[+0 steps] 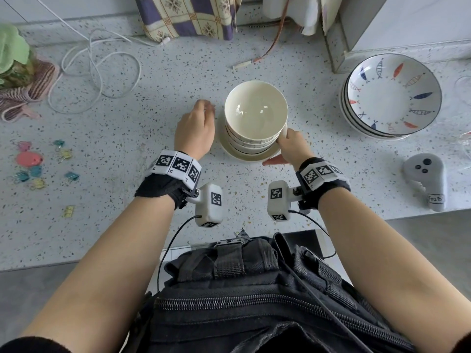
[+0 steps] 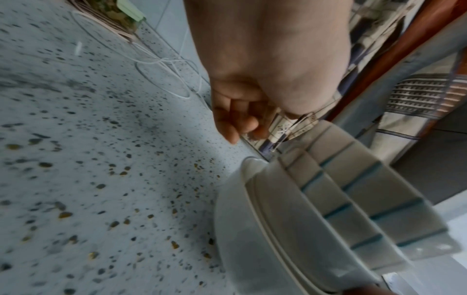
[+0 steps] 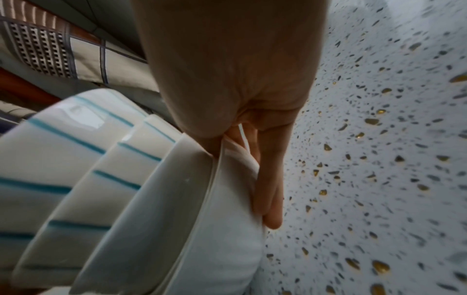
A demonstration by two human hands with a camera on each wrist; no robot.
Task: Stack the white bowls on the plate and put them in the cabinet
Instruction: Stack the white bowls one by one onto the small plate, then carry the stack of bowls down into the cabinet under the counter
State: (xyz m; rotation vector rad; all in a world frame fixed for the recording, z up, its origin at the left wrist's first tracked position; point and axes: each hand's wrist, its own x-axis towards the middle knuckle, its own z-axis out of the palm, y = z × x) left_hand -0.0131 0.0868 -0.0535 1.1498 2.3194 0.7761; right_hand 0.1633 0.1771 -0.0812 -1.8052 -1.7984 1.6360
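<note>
Several white bowls with thin blue stripes [image 1: 256,110] sit nested on a cream plate [image 1: 244,156] in the middle of the speckled counter. My right hand [image 1: 285,146] grips the plate's right rim. In the right wrist view the right hand [image 3: 255,139] has its thumb on top of the plate [image 3: 215,229] and its fingers [image 3: 270,195] underneath, beside the bowls [image 3: 76,179]. My left hand [image 1: 201,118] hovers just left of the plate with loosely curled fingers. In the left wrist view the left hand [image 2: 240,119] holds nothing, a little apart from the plate [image 2: 235,229] and bowls [image 2: 366,199].
A stack of fish-patterned dishes [image 1: 391,95] stands at the right, with a white controller [image 1: 424,179] nearer the counter's front edge. A loose white cable [image 1: 96,70], a potted plant [image 1: 15,62] and coloured binder clips [image 1: 38,171] lie to the left. A patterned cloth [image 1: 188,16] hangs behind.
</note>
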